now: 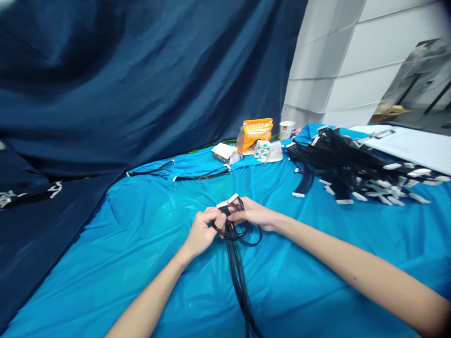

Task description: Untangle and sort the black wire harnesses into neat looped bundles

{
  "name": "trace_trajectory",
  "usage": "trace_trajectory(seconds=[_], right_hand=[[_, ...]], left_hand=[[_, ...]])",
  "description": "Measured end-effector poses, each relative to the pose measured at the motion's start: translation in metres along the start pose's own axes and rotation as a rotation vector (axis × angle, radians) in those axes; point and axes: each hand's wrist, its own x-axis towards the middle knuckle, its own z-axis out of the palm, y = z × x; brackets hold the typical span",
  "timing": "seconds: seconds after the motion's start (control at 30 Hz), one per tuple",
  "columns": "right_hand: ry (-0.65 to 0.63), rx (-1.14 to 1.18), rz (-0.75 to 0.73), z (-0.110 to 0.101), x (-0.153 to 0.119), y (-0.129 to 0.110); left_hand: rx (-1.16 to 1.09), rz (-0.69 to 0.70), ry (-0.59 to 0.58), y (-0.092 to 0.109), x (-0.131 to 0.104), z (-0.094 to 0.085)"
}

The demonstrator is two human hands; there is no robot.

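Note:
A bundle of thin black cables [238,277] with white connectors at its upper end hangs between my two hands and trails down toward the bottom edge. My left hand [206,229] is closed on the cables just under one white connector [222,205]. From the other side, my right hand [254,213] pinches the same bundle near a second white connector [233,198]. Several cables curl into loops below my right fingers. Parts of the fingertips are hidden behind the cables.
Blue sheeting [141,253] covers the table. A big pile of black cables [338,159] lies at the right, beside white paper [416,145]. Farther back are an orange bag [256,134], a paper cup [286,130], a small box [225,152] and loose cables [202,176].

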Motion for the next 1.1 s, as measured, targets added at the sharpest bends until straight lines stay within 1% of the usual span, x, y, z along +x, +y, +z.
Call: trace_trajectory(seconds=[0.07, 0.13, 0.2, 0.27, 0.33, 0.37, 0.47, 0.57, 0.63, 0.73, 0.8, 0.87, 0.93, 1.1], right_hand=[[0.018, -0.009, 0.015, 0.000, 0.000, 0.001], [0.044, -0.004, 0.024, 0.000, 0.000, 0.001], [0.068, 0.035, 0.045, -0.001, 0.000, 0.001], [0.066, 0.098, 0.089, -0.001, 0.001, 0.002], [0.007, 0.176, 0.135, -0.003, 0.002, 0.003], [-0.042, 0.219, 0.152, -0.004, 0.003, 0.004], [-0.183, 0.336, 0.183, -0.006, 0.003, 0.005], [-0.211, 0.356, 0.188, -0.006, 0.001, 0.002], [-0.176, 0.332, 0.186, -0.007, 0.000, -0.002], [-0.071, 0.311, 0.147, -0.011, -0.001, -0.008], [0.017, 0.321, 0.064, -0.016, 0.000, -0.013], [0.070, 0.353, -0.036, -0.020, 0.000, -0.018], [0.076, 0.393, -0.089, -0.023, -0.001, -0.022], [0.014, 0.419, -0.045, -0.024, -0.007, -0.027]], left_hand=[[0.012, 0.065, -0.092, 0.000, 0.001, -0.001], [-0.045, 0.095, -0.172, 0.000, 0.002, -0.001], [-0.140, 0.077, -0.251, 0.000, 0.002, -0.002], [-0.238, 0.018, -0.312, 0.001, 0.002, -0.002], [-0.288, -0.046, -0.336, 0.002, 0.000, -0.003], [-0.295, -0.056, -0.334, 0.002, -0.001, -0.003], [-0.227, -0.016, -0.341, 0.000, -0.001, -0.004], [-0.114, 0.030, -0.347, -0.003, 0.000, -0.005], [-0.077, 0.004, -0.301, -0.006, 0.000, -0.005], [-0.057, -0.123, -0.125, -0.012, 0.000, -0.003], [-0.063, -0.224, 0.008, -0.016, 0.000, -0.001], [-0.100, -0.310, 0.091, -0.016, 0.001, 0.001], [-0.171, -0.361, 0.132, -0.015, 0.003, 0.002], [-0.370, -0.367, 0.193, -0.007, 0.006, 0.001]])
